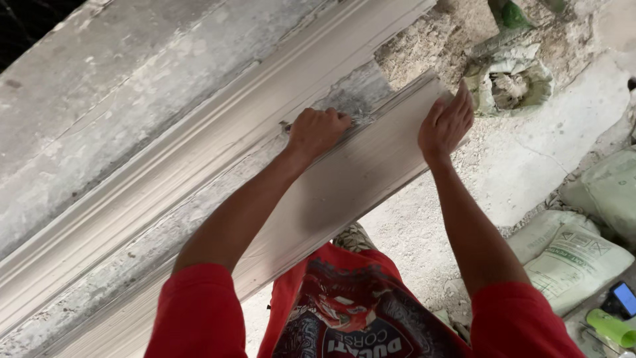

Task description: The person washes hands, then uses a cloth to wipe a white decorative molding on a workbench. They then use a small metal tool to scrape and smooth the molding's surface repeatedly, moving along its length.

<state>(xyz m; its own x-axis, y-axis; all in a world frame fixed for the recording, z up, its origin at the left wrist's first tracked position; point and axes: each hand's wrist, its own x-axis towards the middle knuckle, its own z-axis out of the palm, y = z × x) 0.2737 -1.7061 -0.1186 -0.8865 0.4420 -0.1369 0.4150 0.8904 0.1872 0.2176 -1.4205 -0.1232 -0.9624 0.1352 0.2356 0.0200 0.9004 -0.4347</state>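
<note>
- The left hand (318, 131) sits near the centre of the frame, fingers curled into a loose fist, knuckles pressed on the upper edge of a long pale plaster moulding strip (344, 185); whether it pinches a tool I cannot tell
- The right hand (448, 122) lies right of centre, fingers together and stretched flat, palm pressing the strip's far end
- The strip runs diagonally from the lower left of the frame to the upper middle, just beside a ribbed cornice (199, 152) that follows the same line; a rough grey patch of wet plaster (354, 96) shows between them, just above the left hand
- Red sleeves (199, 311) fill the bottom; cement sacks (570, 258) lie at the lower right on a dusty floor (530, 159)
</note>
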